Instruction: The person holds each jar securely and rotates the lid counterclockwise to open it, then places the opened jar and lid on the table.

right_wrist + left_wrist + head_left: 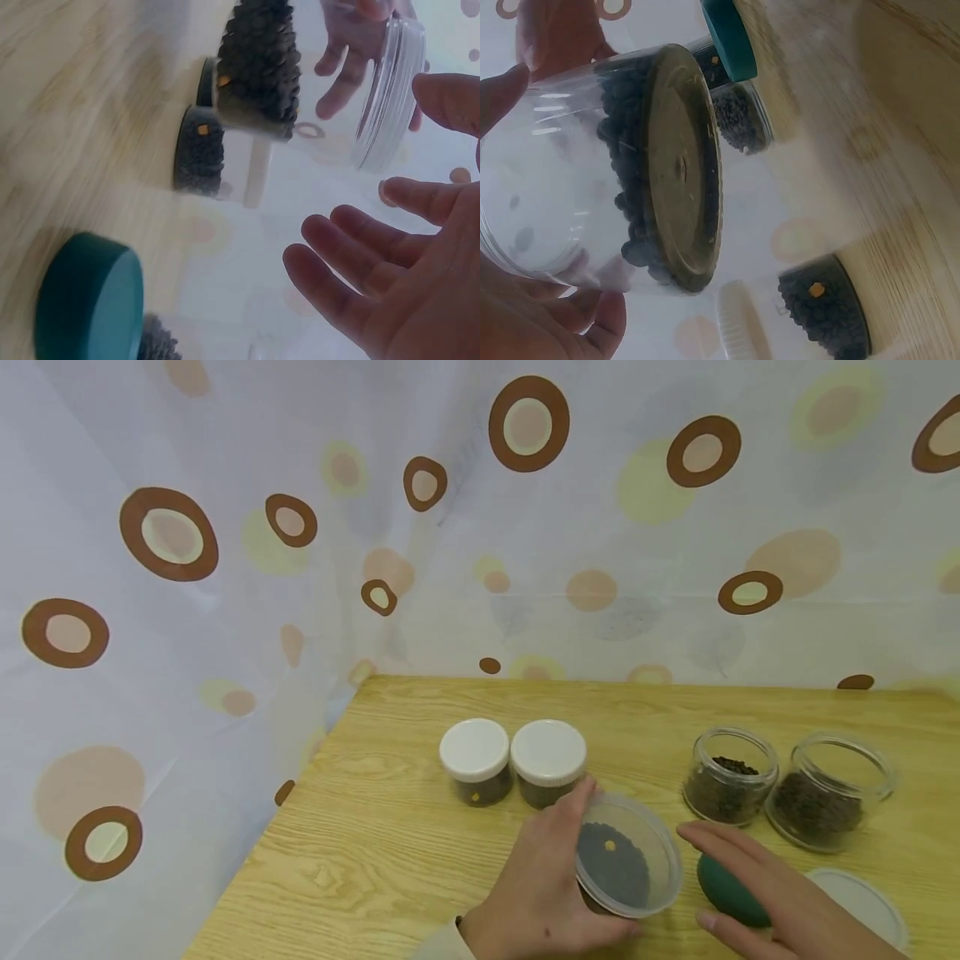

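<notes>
In the head view, the right hand [787,897] partly hides the green lid [726,893] and white disc [862,897].

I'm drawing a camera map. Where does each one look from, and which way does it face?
Head: worn on the head, it faces forward and down at the wooden table and the clear jar; left hand, right hand and a sleeve show.
Left wrist: on that wrist, it faces the jar's side and underside; parts of both hands show.
Right wrist: on that wrist, it faces past the right hand toward the jar; both hands show.
Shared: both wrist pictures are turned sideways and show the jar and green object.
</notes>
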`<state>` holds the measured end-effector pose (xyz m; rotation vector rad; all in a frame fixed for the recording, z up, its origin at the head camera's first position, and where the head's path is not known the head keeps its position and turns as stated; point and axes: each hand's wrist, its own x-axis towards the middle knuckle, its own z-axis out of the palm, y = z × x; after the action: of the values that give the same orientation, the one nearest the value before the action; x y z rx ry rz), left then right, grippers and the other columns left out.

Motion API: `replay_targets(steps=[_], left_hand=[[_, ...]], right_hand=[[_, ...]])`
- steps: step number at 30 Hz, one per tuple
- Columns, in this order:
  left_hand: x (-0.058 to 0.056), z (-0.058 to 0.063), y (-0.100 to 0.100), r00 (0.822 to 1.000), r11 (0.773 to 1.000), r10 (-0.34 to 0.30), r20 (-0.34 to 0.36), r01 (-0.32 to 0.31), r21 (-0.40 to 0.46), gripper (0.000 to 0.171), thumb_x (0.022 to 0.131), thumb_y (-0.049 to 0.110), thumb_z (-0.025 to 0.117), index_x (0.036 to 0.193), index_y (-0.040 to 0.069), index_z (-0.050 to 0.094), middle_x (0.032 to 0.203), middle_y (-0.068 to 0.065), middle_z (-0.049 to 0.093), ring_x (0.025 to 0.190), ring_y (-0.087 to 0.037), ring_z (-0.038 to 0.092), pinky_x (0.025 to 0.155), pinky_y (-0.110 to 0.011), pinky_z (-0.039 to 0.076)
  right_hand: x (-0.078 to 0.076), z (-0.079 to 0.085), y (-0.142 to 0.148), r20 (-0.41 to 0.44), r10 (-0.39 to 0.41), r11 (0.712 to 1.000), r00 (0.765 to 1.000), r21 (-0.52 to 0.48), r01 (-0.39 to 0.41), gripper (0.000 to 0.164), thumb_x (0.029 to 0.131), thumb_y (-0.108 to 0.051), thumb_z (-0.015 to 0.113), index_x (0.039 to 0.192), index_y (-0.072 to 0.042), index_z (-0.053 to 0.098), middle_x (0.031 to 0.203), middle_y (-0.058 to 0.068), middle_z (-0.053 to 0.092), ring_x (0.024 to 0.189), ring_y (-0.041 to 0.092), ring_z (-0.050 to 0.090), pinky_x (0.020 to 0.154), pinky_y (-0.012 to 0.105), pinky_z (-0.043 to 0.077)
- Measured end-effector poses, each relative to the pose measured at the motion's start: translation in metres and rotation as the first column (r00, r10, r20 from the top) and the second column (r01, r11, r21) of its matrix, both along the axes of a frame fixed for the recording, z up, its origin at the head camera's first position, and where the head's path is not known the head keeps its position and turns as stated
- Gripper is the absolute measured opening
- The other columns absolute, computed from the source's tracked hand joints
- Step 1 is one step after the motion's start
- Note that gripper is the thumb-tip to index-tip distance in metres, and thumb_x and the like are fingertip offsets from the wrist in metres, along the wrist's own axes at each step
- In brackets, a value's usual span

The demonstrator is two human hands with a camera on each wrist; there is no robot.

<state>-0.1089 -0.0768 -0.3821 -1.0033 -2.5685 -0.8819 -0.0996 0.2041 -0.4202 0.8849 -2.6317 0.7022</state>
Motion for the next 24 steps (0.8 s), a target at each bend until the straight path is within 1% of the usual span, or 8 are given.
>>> replay_targets(steps=[3,8,10,12,15,21,22,24], left_hand=[[-0.001,0.000,0.004,0.997,0.999,0.002,-0.072,-0.005,-0.037,0.126,0.063,0.055,0.088,0.157,0.016,0.014,0.140,0.001,0.053,0.125,-0.011,0.056,0.099,-0.038,0.051],[0.000,0.000,0.008,0.995,0.998,0.001,-0.101,-0.008,-0.067,0.125,0.061,0.056,0.089,0.157,0.018,0.018,0.144,0.000,0.052,0.126,-0.012,0.056,0.097,-0.040,0.050],[0.002,-0.001,0.010,0.985,0.996,0.000,-0.170,-0.015,-0.088,0.122,0.062,0.057,0.088,0.156,0.017,0.021,0.146,-0.001,0.050,0.127,-0.014,0.057,0.095,-0.038,0.050],[0.003,-0.003,0.012,0.967,0.992,0.006,-0.256,-0.038,-0.120,0.121,0.062,0.062,0.085,0.155,0.014,0.025,0.146,-0.003,0.050,0.127,-0.016,0.057,0.094,-0.034,0.048],[0.005,-0.005,0.014,0.942,0.987,0.013,-0.337,-0.065,-0.145,0.121,0.061,0.066,0.083,0.154,0.011,0.029,0.146,-0.003,0.051,0.126,-0.018,0.057,0.092,-0.031,0.046],[0.008,-0.004,0.016,0.940,0.979,0.013,-0.340,-0.082,-0.189,0.120,0.062,0.066,0.082,0.153,0.009,0.029,0.148,-0.005,0.049,0.134,-0.016,0.051,0.097,-0.032,0.047],[0.008,-0.004,0.016,0.944,0.977,0.010,-0.331,-0.080,-0.199,0.120,0.063,0.066,0.082,0.153,0.008,0.028,0.148,-0.005,0.049,0.135,-0.016,0.051,0.098,-0.032,0.048],[0.006,-0.003,0.016,0.967,0.982,0.005,-0.255,-0.052,-0.180,0.118,0.065,0.063,0.082,0.154,0.010,0.026,0.147,-0.003,0.049,0.134,-0.015,0.051,0.101,-0.034,0.048]], right_hand=[[0.000,0.009,-0.010,0.005,-0.005,1.000,1.000,-0.002,0.005,0.087,0.079,-0.023,0.083,0.153,-0.029,0.037,0.152,-0.016,0.038,0.132,-0.020,0.029,0.077,0.025,0.054],[0.000,0.017,-0.024,0.036,-0.003,1.000,0.999,-0.010,0.004,0.093,0.076,-0.032,0.085,0.154,-0.031,0.033,0.149,-0.006,0.044,0.129,-0.002,0.046,0.077,0.029,0.055],[0.000,0.019,-0.029,0.028,0.004,1.000,1.000,-0.013,-0.003,0.098,0.072,-0.037,0.087,0.154,-0.030,0.033,0.149,-0.003,0.044,0.125,0.010,0.054,0.076,0.030,0.055],[0.000,0.020,-0.033,0.018,0.009,1.000,1.000,-0.016,-0.009,0.104,0.069,-0.041,0.088,0.155,-0.029,0.032,0.150,-0.001,0.044,0.122,0.018,0.057,0.075,0.030,0.055],[-0.002,0.022,-0.038,-0.008,0.036,0.999,0.999,-0.033,-0.036,0.110,0.064,-0.047,0.089,0.155,-0.025,0.032,0.150,0.001,0.044,0.123,0.015,0.055,0.075,0.030,0.055],[-0.002,0.026,-0.042,-0.035,0.068,0.993,0.997,-0.091,-0.071,0.110,0.062,-0.045,0.091,0.154,-0.021,0.036,0.147,-0.003,0.044,0.124,0.003,0.050,0.076,0.028,0.055],[-0.001,0.026,-0.042,-0.027,0.067,0.992,0.997,-0.103,-0.069,0.108,0.063,-0.043,0.092,0.153,-0.022,0.036,0.147,-0.004,0.044,0.124,0.003,0.050,0.076,0.028,0.054],[0.000,0.028,-0.042,-0.013,0.062,0.990,0.998,-0.125,-0.063,0.106,0.063,-0.040,0.092,0.153,-0.023,0.037,0.147,-0.006,0.043,0.124,0.002,0.050,0.076,0.028,0.054]])
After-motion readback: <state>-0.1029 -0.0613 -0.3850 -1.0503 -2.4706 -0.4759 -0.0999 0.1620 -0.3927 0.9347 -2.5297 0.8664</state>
